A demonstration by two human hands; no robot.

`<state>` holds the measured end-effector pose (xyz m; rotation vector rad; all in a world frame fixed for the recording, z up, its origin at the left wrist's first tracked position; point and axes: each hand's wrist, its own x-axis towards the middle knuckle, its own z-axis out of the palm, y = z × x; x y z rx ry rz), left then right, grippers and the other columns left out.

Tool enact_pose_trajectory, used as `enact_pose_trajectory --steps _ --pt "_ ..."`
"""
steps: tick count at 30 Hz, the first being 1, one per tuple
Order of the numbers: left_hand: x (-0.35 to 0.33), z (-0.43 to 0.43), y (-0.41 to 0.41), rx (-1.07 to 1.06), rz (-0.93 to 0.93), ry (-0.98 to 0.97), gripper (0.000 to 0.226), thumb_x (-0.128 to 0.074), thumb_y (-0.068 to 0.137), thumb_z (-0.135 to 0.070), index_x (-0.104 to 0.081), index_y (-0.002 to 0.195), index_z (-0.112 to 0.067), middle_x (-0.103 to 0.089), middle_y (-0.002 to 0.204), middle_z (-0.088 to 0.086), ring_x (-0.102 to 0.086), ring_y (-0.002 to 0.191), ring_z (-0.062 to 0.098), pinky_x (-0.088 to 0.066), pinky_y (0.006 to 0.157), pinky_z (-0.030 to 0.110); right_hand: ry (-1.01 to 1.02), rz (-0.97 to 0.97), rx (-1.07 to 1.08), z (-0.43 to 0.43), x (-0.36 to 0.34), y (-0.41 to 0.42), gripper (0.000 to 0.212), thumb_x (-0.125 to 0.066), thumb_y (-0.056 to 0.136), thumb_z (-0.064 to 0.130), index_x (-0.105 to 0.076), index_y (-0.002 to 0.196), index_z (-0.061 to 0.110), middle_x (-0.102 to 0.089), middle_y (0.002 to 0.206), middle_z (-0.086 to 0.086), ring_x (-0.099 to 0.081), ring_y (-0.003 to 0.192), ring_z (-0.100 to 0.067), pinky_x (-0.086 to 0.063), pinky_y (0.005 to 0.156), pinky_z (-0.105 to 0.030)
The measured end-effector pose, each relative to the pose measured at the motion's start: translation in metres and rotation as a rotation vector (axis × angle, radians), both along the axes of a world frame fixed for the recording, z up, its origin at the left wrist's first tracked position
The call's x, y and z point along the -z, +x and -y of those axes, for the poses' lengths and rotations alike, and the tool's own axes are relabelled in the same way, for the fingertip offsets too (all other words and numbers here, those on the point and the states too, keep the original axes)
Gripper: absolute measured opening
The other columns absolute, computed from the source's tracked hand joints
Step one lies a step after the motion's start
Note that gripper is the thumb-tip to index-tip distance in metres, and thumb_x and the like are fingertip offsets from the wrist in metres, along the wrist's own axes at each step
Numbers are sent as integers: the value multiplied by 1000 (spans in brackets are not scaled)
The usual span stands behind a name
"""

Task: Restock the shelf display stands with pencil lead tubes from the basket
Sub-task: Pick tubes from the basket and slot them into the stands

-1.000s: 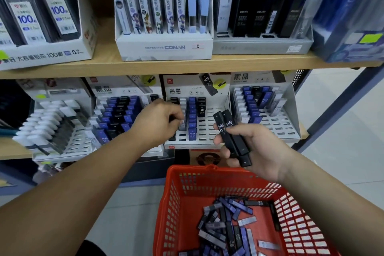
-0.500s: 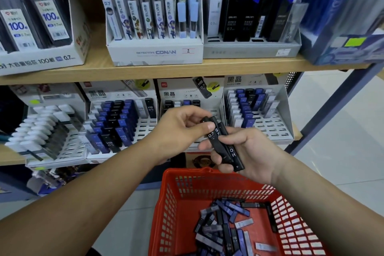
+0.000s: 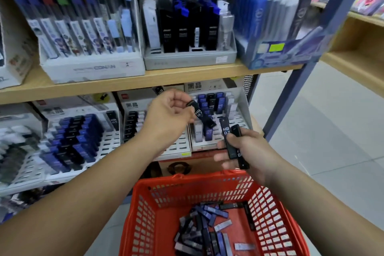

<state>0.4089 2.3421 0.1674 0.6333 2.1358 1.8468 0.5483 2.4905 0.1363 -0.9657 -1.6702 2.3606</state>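
Our left hand (image 3: pixel 169 113) pinched one black lead tube (image 3: pixel 202 114) before the right display stand (image 3: pixel 239 110). Our right hand (image 3: pixel 247 149) gripped two more tubes (image 3: pixel 233 141) above the red basket (image 3: pixel 207 183).

The red slotted basket (image 3: pixel 188 183) sat lowest, with a loose heap of black, blue and grey lead tubes (image 3: pixel 204 228) lying flat and crisscrossed on its floor. Just above its far rim, the right hand (image 3: pixel 248 153) gripped two black tubes (image 3: pixel 229 141) side by side, nearly upright, one marked HB 0.7. Higher and further left, the left hand (image 3: pixel 168 114) pinched a tilted single black tube (image 3: pixel 202 115), also HB 0.7. Beyond the basket stood white display stands (image 3: pixel 178 148), partly filled with upright tubes, possibly of the same grade.
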Motion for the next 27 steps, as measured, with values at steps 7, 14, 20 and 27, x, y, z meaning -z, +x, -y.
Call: enact_pose_trajectory --steps 7,14,20,27 --pt "17 -66 -15 -38 -240 -55 20 -69 94 0 -64 99 -19 -64 92 -1 -60 82 4 -54 79 17 62 -10 126 -22 15 5 18 -47 107 12 -60 120 9 -67 86 -16 -68 66 -31 -44 44 -30" --pt "40 -86 -34 -10 -507 -329 14 -71 94 -6 -74 100 -18 -64 82 -19 -61 76 2 -51 77 19 50 -25 123 -29 22 0 16 -49 107 13 -61 118 10 -78 92 -15 -67 65 -23 -38 49 -29" --pt "28 -95 -39 9 -562 -443 13 -72 92 -8 -79 100 -17 -67 87 -15 -67 87 12 -53 87 23 -12 -61 103 -27 21 -3 14 -53 107 13 -61 117 8 -78 94 -16 -68 70 -25 -41 49 -30" --pt "24 -88 -36 50 -562 -512 13 -72 93 -9 -80 101 -15 -69 92 -15 -65 86 9 -52 84 20 -53 -119 96 -35 27 -1 19 -55 103 4 -67 118 6 -77 107 -17 -72 82 -31 -54 63 -41"
